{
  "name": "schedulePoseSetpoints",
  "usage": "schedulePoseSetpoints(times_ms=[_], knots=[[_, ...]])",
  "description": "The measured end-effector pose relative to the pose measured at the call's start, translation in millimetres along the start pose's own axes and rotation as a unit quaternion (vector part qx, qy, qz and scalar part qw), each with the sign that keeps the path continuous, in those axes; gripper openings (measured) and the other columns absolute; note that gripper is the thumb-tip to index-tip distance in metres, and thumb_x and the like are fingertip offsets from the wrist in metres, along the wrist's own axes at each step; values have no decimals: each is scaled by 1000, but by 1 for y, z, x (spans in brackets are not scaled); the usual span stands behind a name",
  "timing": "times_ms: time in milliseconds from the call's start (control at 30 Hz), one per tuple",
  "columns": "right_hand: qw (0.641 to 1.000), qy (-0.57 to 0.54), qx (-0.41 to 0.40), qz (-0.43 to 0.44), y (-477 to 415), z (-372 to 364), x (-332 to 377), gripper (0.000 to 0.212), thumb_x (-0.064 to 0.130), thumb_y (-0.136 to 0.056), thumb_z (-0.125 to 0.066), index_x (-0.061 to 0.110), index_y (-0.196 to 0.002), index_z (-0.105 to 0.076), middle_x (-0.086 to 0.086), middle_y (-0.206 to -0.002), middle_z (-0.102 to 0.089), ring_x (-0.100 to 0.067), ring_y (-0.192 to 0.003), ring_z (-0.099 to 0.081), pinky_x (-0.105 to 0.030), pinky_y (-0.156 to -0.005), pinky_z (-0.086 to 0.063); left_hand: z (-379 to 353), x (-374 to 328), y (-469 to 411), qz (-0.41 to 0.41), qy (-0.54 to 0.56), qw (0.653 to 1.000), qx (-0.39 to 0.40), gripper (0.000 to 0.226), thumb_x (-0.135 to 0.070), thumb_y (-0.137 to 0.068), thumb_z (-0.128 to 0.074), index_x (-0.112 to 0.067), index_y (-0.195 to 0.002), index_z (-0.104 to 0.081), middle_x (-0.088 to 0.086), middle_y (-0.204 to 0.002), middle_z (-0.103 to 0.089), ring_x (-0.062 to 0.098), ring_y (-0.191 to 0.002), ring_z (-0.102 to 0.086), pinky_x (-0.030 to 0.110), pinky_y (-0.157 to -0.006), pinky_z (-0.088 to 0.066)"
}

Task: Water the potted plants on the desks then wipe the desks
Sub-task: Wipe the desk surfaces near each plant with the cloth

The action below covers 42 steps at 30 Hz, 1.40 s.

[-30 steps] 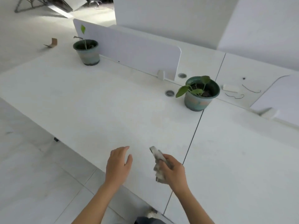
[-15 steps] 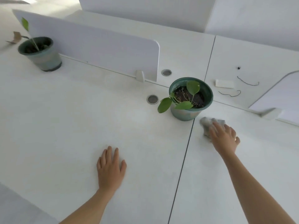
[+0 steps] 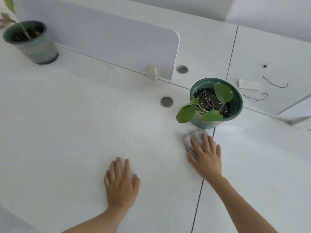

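The fingers (image 3: 206, 143) of our right hand (image 3: 206, 158) lie straight and spread. They press flat on a pale grey cloth (image 3: 191, 140) rather than curling round it. The cloth sits bunched under our fingertips on the white bench (image 3: 67, 132). It lies just in front of the near pot (image 3: 235, 105) and touches the dark seam (image 3: 200, 190) that divides the bench top. Its edges are blurred.

The fingers (image 3: 117, 167) of our left hand (image 3: 121, 184) are straight too. The palm is down on the bare bench, well apart from the cloth, and it grasps nothing.

The near pot is green and holds dark soil and a small round-leaved plant. One leaf (image 3: 186, 114) hangs over the rim toward us. The pot stands across the seam.

To its left we see a round metal grommet (image 3: 166, 102). A second grommet (image 3: 182, 69) lies beyond the foot of the white divider panel (image 3: 101, 36).

The far pot (image 3: 32, 46) stands at the far left beside that panel, with a thin stem rising from it. To the right of the near pot lie a small white block (image 3: 249, 84) and two bits of dark wire (image 3: 276, 83).
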State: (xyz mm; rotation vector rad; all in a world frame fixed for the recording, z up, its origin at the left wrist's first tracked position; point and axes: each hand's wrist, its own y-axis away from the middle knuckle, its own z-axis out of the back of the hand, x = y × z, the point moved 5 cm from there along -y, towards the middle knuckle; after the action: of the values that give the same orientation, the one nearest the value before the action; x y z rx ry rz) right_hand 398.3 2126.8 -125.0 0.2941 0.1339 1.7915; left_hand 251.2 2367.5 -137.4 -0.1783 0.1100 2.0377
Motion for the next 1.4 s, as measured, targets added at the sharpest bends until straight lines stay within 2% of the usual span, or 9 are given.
schedulePoseSetpoints(times_ms=[133, 300, 533, 600, 700, 833, 1067, 1233, 1400], knots=[[998, 8, 15, 55, -30, 0, 48, 64, 56, -82, -26, 23, -132, -48, -24, -139, -46, -43, -128, -43, -59, -99, -36, -3, 1, -1, -5, -5, 1000, -9, 53, -37, -74, -35, -11, -120, -43, 24, -121, -61, 32, -115, -37, 43, -89, -27], [996, -9, 19, 85, -103, 7, 89, 62, 53, -89, -30, 30, -145, -18, -19, -155, -10, -38, -142, -11, -50, -116, -11, -5, 2, 0, -7, -1, 1000, -15, 55, -37, -74, -35, -11, -122, -42, 23, -122, -61, 31, -116, -38, 42, -90, -28], [995, -80, 0, 53, -140, 13, 113, 60, 48, -84, -30, 28, -141, -33, -17, -156, -3, -38, -142, 0, -41, -109, 8, -8, 2, -1, -11, 5, 999, -31, 48, -37, -89, -21, -10, -123, -42, 23, -124, -60, 32, -118, -37, 35, -101, -13], [993, -82, 19, 80, -126, 8, 110, 56, 44, -89, -35, 27, -142, -30, -18, -156, -3, -38, -143, 0, -48, -114, -5, -9, 2, 0, -11, 2, 999, -30, 48, -38, -90, -20, -11, -123, -42, 23, -123, -60, 32, -118, -38, 38, -98, -21], [987, -10, -28, 160, -84, 3, 96, 53, 47, -83, -36, 25, -130, -47, -23, -143, -41, -42, -128, -42, -51, -95, -44, -7, 2, 0, -13, 0, 999, -33, 52, -36, -79, -33, -10, -123, -43, 24, -123, -60, 32, -118, -38, 40, -91, -29], [970, 93, 11, 224, -28, -5, 29, 51, 55, -91, -18, 32, -131, -40, -14, -140, -48, -34, -127, -44, -49, -100, -41, -6, 1, -1, -14, -1, 999, -33, 55, -36, -74, -35, -10, -122, -42, 24, -122, -60, 32, -117, -37, 41, -91, -28], [986, 134, 50, 86, -34, 25, -89, 81, 74, -62, 29, 46, -136, 13, 12, -148, 10, -23, -145, -7, -48, -116, -11, -5, 1, -1, -9, 2, 1000, -27, 53, -36, -74, -35, -10, -120, -43, 25, -122, -59, 33, -117, -36, 42, -89, -27], [969, 207, 66, 115, -47, 25, -105, 64, 65, -86, 4, 39, -140, -17, -4, -148, -39, -28, -138, -29, -52, -108, -28, -4, 2, -1, -8, 3, 1000, -24, 53, -36, -74, -35, -11, -120, -43, 24, -122, -60, 32, -117, -36, 43, -90, -26], [988, 141, 26, -56, -75, 54, -166, 64, 59, -88, -19, 34, -146, -10, 2, -158, -10, -25, -145, -5, -49, -117, -11, -6, 2, -2, -6, 3, 1000, -18, 54, -37, -73, -35, -12, -120, -42, 23, -123, -60, 31, -117, -36, 43, -90, -26]])
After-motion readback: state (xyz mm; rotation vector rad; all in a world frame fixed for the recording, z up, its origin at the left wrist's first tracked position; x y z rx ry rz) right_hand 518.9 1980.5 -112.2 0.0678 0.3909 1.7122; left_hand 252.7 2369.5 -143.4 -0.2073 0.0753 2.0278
